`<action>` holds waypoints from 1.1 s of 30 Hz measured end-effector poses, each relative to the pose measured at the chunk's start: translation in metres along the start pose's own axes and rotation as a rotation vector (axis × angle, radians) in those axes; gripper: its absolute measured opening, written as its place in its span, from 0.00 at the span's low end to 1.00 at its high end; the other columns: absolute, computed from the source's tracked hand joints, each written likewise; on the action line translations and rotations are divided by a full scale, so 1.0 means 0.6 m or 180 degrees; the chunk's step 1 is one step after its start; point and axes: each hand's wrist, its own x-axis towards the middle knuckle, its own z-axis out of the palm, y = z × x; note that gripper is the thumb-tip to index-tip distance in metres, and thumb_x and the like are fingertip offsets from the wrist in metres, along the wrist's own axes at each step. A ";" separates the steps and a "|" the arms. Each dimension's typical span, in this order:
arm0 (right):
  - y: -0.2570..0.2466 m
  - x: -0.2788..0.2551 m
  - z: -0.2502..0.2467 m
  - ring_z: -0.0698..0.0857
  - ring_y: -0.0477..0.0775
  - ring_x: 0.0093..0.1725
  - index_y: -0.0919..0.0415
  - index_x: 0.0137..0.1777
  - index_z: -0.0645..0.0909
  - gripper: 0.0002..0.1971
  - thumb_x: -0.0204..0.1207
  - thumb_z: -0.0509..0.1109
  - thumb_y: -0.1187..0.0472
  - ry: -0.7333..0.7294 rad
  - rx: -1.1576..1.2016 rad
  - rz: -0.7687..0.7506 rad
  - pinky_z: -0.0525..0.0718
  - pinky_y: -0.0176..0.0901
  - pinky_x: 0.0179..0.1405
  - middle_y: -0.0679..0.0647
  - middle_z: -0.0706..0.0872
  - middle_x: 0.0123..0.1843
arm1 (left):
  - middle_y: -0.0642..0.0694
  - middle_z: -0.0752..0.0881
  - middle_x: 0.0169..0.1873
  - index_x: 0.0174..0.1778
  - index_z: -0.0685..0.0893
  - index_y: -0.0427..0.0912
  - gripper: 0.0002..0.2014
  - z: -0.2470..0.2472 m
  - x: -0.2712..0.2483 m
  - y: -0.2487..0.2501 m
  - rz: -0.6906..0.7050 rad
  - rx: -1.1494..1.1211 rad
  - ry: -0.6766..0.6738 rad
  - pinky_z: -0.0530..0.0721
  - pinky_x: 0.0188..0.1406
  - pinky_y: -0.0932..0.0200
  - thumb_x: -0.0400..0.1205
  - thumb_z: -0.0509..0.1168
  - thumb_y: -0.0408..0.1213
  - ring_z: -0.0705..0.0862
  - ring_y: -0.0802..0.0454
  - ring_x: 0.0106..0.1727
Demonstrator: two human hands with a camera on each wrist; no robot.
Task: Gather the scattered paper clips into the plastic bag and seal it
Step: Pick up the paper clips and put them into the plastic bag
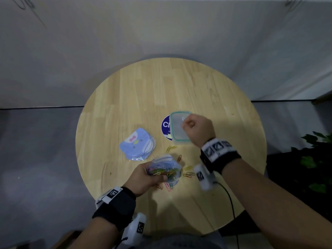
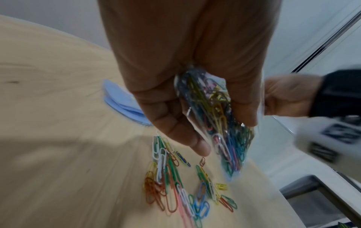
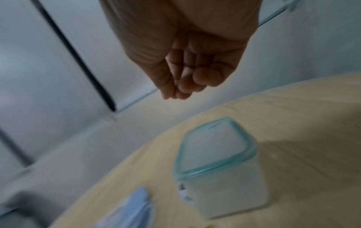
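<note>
Two hands work over a round wooden desk (image 1: 136, 90). The left hand (image 1: 146, 177) is raised above the near part of the desk with its fingers and thumb curled round a clear plastic bag (image 1: 164, 168) that is already stuffed with coloured paper clips; in the left wrist view the bag (image 2: 220, 120) hangs from the grip, its lower end pointing down toward the desk. Below and around it, loose paper clips (image 2: 175, 182) lie scattered on the wood in a rough heap of green, white, orange, pink, blue and yellow. From the head view, a few of these clips (image 1: 188, 174) show just right of the bag, and a yellow one (image 1: 170, 148) lies a little farther off, near the box.

The right hand (image 1: 198, 129) is held above a lidded plastic box (image 1: 177, 126) with a teal rim, apart from the bag. Its fingers (image 3: 187, 77) are curled in toward the palm with the thumb drawn close; the picture is blurred, and I cannot tell whether anything small is pinched between them. The box stands partly on a round blue sticker (image 1: 166, 125) with white letters.

To the left of the bag, a stack of light blue cartoon-printed pouches (image 1: 137, 145) lies flat on the desk. A dark leafy plant (image 1: 312, 159) stands beyond the desk's right edge.
</note>
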 end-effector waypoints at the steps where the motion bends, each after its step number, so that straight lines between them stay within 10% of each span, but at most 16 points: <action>1: 0.017 0.032 0.002 0.85 0.60 0.38 0.60 0.40 0.84 0.03 0.69 0.73 0.61 0.0145 -0.0009 0.0340 0.76 0.38 0.34 0.57 0.87 0.35 | 0.52 0.88 0.29 0.44 0.88 0.44 0.12 -0.002 -0.002 -0.002 0.0006 0.0021 0.0033 0.80 0.28 0.65 0.72 0.74 0.22 0.81 0.54 0.29; 4: 0.067 0.094 0.021 0.82 0.59 0.44 0.55 0.53 0.79 0.18 0.64 0.78 0.55 -0.0032 -0.0204 0.1031 0.76 0.41 0.39 0.57 0.81 0.48 | 0.55 0.87 0.28 0.44 0.89 0.44 0.12 -0.008 -0.010 -0.010 0.0000 0.0009 0.0093 0.77 0.28 0.68 0.70 0.76 0.24 0.79 0.60 0.27; 9: 0.075 0.125 0.055 0.82 0.64 0.57 0.57 0.58 0.83 0.20 0.65 0.79 0.60 -0.0377 -0.0654 0.0621 0.81 0.45 0.53 0.61 0.80 0.60 | 0.58 0.87 0.25 0.44 0.87 0.42 0.13 -0.019 -0.018 -0.012 -0.0030 -0.0060 0.0144 0.77 0.26 0.72 0.71 0.73 0.19 0.79 0.66 0.25; 18: 0.055 0.106 0.059 0.84 0.66 0.50 0.63 0.44 0.85 0.07 0.74 0.65 0.64 -0.0415 -0.1164 0.0178 0.81 0.47 0.45 0.64 0.87 0.48 | 0.58 0.87 0.24 0.43 0.87 0.42 0.13 -0.023 -0.004 -0.007 -0.0088 0.0076 0.0193 0.77 0.26 0.72 0.71 0.73 0.20 0.80 0.65 0.25; 24: -0.015 -0.042 0.003 0.82 0.42 0.33 0.61 0.37 0.87 0.01 0.67 0.77 0.65 -0.0853 0.0437 -0.0466 0.77 0.29 0.36 0.52 0.88 0.32 | 0.59 0.88 0.26 0.45 0.85 0.42 0.12 -0.016 0.008 0.016 0.0057 0.0079 0.0052 0.77 0.24 0.71 0.73 0.72 0.21 0.81 0.65 0.25; 27: -0.034 -0.126 -0.005 0.85 0.46 0.34 0.57 0.39 0.86 0.03 0.69 0.75 0.66 -0.1080 0.0620 -0.0440 0.82 0.36 0.40 0.50 0.89 0.34 | 0.57 0.90 0.31 0.47 0.86 0.42 0.13 -0.008 0.013 0.025 0.0158 0.0098 -0.0091 0.79 0.30 0.70 0.72 0.73 0.21 0.84 0.63 0.30; 33: -0.020 -0.138 0.005 0.83 0.53 0.34 0.51 0.39 0.75 0.06 0.74 0.66 0.64 -0.0904 0.0218 -0.0060 0.83 0.49 0.38 0.50 0.87 0.35 | 0.35 0.90 0.38 0.49 0.89 0.47 0.16 0.016 0.016 0.029 0.0210 0.0092 -0.0067 0.85 0.28 0.39 0.65 0.77 0.39 0.83 0.43 0.31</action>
